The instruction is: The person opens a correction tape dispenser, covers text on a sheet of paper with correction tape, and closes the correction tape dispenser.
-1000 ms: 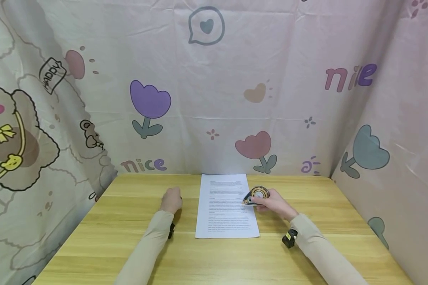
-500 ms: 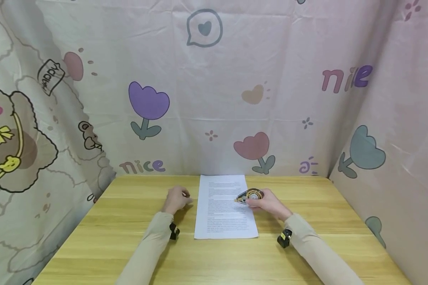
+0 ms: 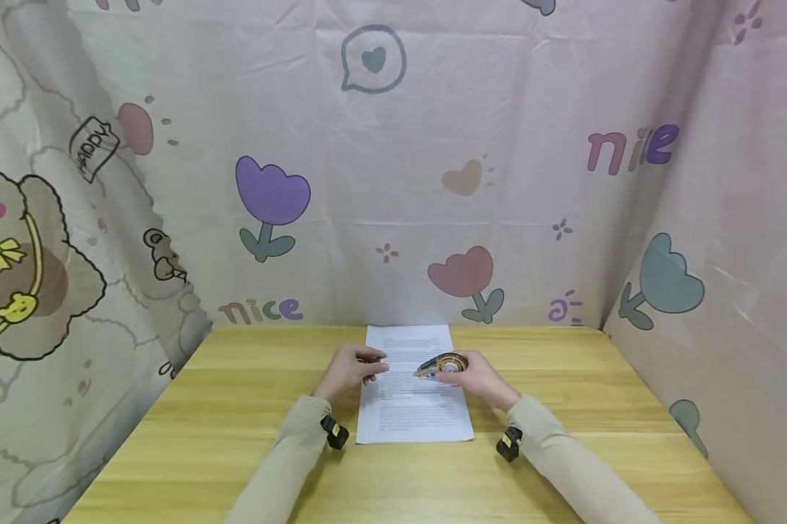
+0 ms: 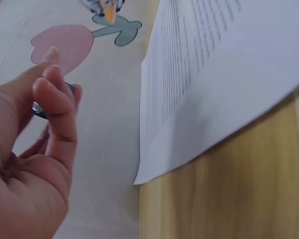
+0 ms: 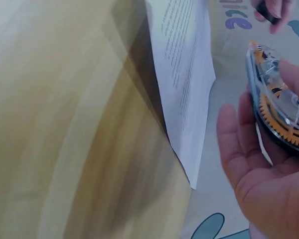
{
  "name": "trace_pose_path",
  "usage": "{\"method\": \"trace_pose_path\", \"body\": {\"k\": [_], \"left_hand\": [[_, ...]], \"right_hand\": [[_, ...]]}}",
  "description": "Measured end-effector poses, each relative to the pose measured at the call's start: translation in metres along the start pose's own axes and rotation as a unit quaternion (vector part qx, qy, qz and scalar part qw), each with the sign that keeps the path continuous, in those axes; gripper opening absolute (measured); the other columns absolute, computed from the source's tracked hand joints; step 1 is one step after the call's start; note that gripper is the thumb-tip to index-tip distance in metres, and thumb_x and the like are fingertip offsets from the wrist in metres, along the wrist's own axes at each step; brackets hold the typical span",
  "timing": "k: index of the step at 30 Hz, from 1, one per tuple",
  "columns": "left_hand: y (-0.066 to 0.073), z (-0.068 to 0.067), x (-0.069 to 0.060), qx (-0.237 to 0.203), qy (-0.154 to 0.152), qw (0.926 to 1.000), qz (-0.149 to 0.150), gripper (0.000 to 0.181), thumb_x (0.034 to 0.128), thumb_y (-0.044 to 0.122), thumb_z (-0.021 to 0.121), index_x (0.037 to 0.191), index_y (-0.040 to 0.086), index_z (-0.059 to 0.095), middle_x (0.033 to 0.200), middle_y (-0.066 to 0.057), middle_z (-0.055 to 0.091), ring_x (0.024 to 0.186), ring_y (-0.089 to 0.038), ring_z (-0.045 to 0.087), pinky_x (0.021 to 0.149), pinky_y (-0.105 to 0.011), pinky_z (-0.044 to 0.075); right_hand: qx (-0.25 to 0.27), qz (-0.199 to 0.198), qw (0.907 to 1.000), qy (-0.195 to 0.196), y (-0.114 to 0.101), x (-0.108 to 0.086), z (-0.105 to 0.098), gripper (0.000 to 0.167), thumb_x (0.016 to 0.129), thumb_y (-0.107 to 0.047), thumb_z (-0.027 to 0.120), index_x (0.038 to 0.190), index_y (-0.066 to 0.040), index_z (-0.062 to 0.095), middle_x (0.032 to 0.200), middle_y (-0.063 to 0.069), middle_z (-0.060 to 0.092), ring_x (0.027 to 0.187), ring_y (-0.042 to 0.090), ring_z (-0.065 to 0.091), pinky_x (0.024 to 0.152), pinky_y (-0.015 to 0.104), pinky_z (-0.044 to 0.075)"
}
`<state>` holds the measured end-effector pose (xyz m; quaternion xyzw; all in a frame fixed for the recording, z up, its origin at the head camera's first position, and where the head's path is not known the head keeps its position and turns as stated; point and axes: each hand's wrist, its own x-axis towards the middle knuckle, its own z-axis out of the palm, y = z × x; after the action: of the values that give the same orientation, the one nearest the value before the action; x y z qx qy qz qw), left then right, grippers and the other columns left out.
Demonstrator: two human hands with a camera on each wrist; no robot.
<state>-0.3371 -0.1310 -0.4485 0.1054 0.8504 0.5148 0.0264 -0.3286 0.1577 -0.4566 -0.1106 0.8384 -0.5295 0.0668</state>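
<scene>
A correction tape (image 3: 442, 365) with a clear body, an orange gear and a pointed orange tip is gripped by my right hand (image 3: 485, 377). Its tip points left, above the printed sheet of paper (image 3: 413, 418). My left hand (image 3: 346, 370) pinches a small black cap-like piece (image 5: 267, 12) between thumb and fingers, over the sheet's left side. Fingers hide most of that piece in the left wrist view. A short gap separates the two hands, and the tape's tip faces the left fingertips.
The paper lies on a light wooden table (image 3: 236, 407), reaching its far edge. A patterned cloth (image 3: 367, 182) hangs behind the table and along both sides. Each wrist wears a small black camera.
My left hand has moved right from the bare table to over the paper, its fingers turning toward the tape. My right hand has brought the correction tape leftward, so the hands are closer.
</scene>
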Motion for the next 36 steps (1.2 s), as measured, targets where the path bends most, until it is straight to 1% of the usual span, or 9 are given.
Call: {"method": "trace_pose_path", "body": {"k": [5, 10, 13, 16, 22, 25, 30, 33, 36], "left_hand": [[0.002, 0.009, -0.001, -0.041, -0.018, 0.9986, 0.028, 0.029, 0.0836, 0.016, 0.078, 0.112, 0.008, 0.074, 0.094, -0.007, 0.073, 0.069, -0.015, 0.064, 0.063, -0.032, 0.059], [0.002, 0.018, 0.0, -0.047, -0.049, 0.9961, 0.057, 0.033, 0.0872, 0.003, 0.071, 0.12, -0.002, 0.068, 0.11, -0.024, 0.069, 0.078, -0.016, 0.069, 0.072, -0.034, 0.062], [0.002, 0.022, 0.0, -0.044, -0.054, 0.9955, 0.065, 0.035, 0.0882, -0.003, 0.067, 0.123, -0.006, 0.064, 0.113, -0.027, 0.067, 0.079, -0.016, 0.069, 0.074, -0.035, 0.062], [0.002, 0.025, 0.001, -0.043, -0.052, 0.9952, 0.071, 0.036, 0.0901, -0.003, 0.064, 0.126, -0.007, 0.062, 0.111, -0.024, 0.068, 0.079, -0.015, 0.069, 0.075, -0.035, 0.062], [0.007, 0.031, 0.002, -0.044, -0.051, 0.9947, 0.077, 0.036, 0.0921, 0.0, 0.063, 0.128, -0.004, 0.061, 0.111, -0.019, 0.069, 0.081, -0.013, 0.069, 0.075, -0.027, 0.061], [0.007, 0.032, 0.001, -0.061, -0.06, 0.9929, 0.082, 0.037, 0.0918, -0.002, 0.063, 0.128, -0.006, 0.06, 0.111, -0.024, 0.068, 0.081, -0.016, 0.07, 0.076, -0.031, 0.061], [0.008, 0.033, 0.0, -0.074, -0.075, 0.9911, 0.081, 0.036, 0.0917, -0.001, 0.064, 0.128, -0.004, 0.061, 0.112, -0.03, 0.066, 0.081, -0.016, 0.07, 0.081, -0.042, 0.061], [0.011, 0.034, 0.0, -0.067, -0.083, 0.9908, 0.084, 0.035, 0.0915, 0.001, 0.065, 0.127, -0.001, 0.063, 0.111, -0.027, 0.068, 0.082, -0.016, 0.07, 0.082, -0.043, 0.06], [0.014, 0.035, 0.001, -0.061, -0.086, 0.9907, 0.086, 0.034, 0.0913, 0.001, 0.065, 0.125, 0.001, 0.065, 0.109, -0.021, 0.07, 0.083, -0.015, 0.07, 0.081, -0.039, 0.061]], "right_hand": [[-0.003, -0.016, 0.9999, -0.002, -0.002, 0.0, 0.009, 0.04, 0.08, -0.026, 0.081, 0.112, -0.004, 0.067, 0.101, 0.006, 0.072, 0.093, 0.016, 0.066, 0.088, 0.031, 0.054], [0.007, -0.026, 0.9996, 0.004, -0.006, 0.002, 0.015, 0.041, 0.08, -0.025, 0.081, 0.113, -0.005, 0.067, 0.104, 0.009, 0.072, 0.093, 0.016, 0.066, 0.087, 0.029, 0.055], [0.01, -0.03, 0.9995, 0.006, -0.008, 0.003, 0.018, 0.041, 0.08, -0.024, 0.081, 0.113, -0.005, 0.067, 0.106, 0.012, 0.072, 0.092, 0.016, 0.067, 0.086, 0.028, 0.055], [0.018, -0.026, 0.9994, 0.014, -0.009, 0.004, 0.019, 0.04, 0.079, -0.021, 0.082, 0.113, -0.005, 0.068, 0.105, 0.011, 0.071, 0.091, 0.016, 0.066, 0.085, 0.028, 0.056], [0.027, -0.024, 0.9992, 0.018, -0.006, 0.003, 0.016, 0.039, 0.079, -0.02, 0.082, 0.113, -0.006, 0.068, 0.103, 0.008, 0.071, 0.092, 0.016, 0.066, 0.085, 0.03, 0.057], [0.034, -0.027, 0.999, 0.009, -0.005, 0.003, 0.015, 0.04, 0.08, -0.02, 0.081, 0.114, -0.005, 0.067, 0.105, 0.009, 0.071, 0.093, 0.016, 0.066, 0.086, 0.03, 0.057], [0.047, -0.032, 0.9983, 0.006, -0.006, 0.002, 0.014, 0.041, 0.081, -0.019, 0.081, 0.115, -0.003, 0.066, 0.106, 0.009, 0.071, 0.095, 0.016, 0.065, 0.086, 0.028, 0.056], [0.048, -0.036, 0.9982, 0.0, -0.007, 0.002, 0.015, 0.041, 0.082, -0.019, 0.08, 0.117, -0.003, 0.066, 0.108, 0.01, 0.07, 0.096, 0.016, 0.065, 0.086, 0.027, 0.055], [0.049, -0.043, 0.9979, -0.003, -0.008, 0.002, 0.017, 0.042, 0.082, -0.019, 0.08, 0.118, -0.003, 0.065, 0.109, 0.011, 0.07, 0.096, 0.016, 0.065, 0.086, 0.027, 0.055]]}}
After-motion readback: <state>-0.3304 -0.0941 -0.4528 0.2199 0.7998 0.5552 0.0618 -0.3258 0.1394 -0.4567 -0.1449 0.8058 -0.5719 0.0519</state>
